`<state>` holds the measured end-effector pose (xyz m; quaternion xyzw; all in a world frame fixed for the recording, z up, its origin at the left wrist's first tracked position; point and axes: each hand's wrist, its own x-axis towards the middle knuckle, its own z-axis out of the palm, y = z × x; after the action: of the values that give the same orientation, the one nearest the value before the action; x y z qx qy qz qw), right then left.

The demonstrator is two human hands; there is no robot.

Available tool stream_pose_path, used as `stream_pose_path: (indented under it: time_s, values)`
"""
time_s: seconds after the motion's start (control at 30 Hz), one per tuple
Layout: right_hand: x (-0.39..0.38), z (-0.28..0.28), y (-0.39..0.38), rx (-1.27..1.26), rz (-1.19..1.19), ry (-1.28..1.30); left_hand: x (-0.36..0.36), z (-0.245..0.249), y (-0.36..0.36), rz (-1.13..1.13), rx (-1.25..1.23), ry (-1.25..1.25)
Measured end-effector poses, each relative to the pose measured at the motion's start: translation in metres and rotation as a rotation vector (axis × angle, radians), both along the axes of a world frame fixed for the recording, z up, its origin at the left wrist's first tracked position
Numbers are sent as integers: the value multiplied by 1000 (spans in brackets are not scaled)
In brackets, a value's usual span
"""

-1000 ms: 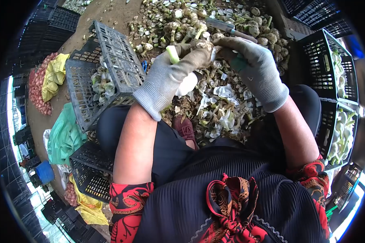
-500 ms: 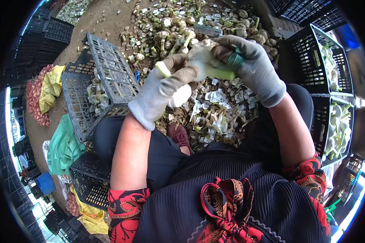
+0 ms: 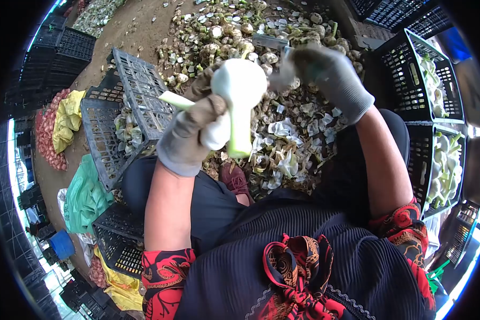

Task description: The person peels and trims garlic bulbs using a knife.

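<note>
My left hand [image 3: 194, 125], in a dirty grey work glove, is closed around peeled white garlic bulbs. One large garlic bulb [image 3: 240, 80] stands up from the fingers, its short green stem pointing down. Another garlic bulb [image 3: 216, 132] is held in the palm, and a pale cut stem [image 3: 176, 100] sticks out to the left. My right hand [image 3: 325, 72], gloved too, is smeared by motion over the pile of unpeeled garlic [image 3: 213, 48]; its fingers are blurred, so I cannot tell what they hold. A flat metal blade [image 3: 270, 41] lies just beyond it.
Shed skins [image 3: 285, 154] cover the ground between my legs. Two black crates of peeled garlic [image 3: 442, 170] stand at my right. On the left are a tilted grey crate [image 3: 149, 90], a red net sack [image 3: 50, 130], a green bag [image 3: 85, 194] and a blue bucket [image 3: 61, 244].
My hands have moved apart. The peeled bulb, blurred between both hands before, now sits in my left hand, which has shifted left and nearer. My right hand has turned towards the pile.
</note>
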<state>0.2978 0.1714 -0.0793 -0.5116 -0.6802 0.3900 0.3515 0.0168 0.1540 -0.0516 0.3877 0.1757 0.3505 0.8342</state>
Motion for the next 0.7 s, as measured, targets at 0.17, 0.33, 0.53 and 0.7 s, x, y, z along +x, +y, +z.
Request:
stream_pose_path:
  time_s: [0.17,0.33,0.53,0.7]
  values:
    - [-34,16,-33,-70,470,-639,9,8,-4,230,-30,123]
    - [-42,40,-26,591,49,-267,15,5,-4,285,-8,333]
    - [-47,32,-30,641,65,-414,17,-3,-1,203,-115,240]
    - [-45,38,-32,619,122,-510,17,-8,3,182,-148,147]
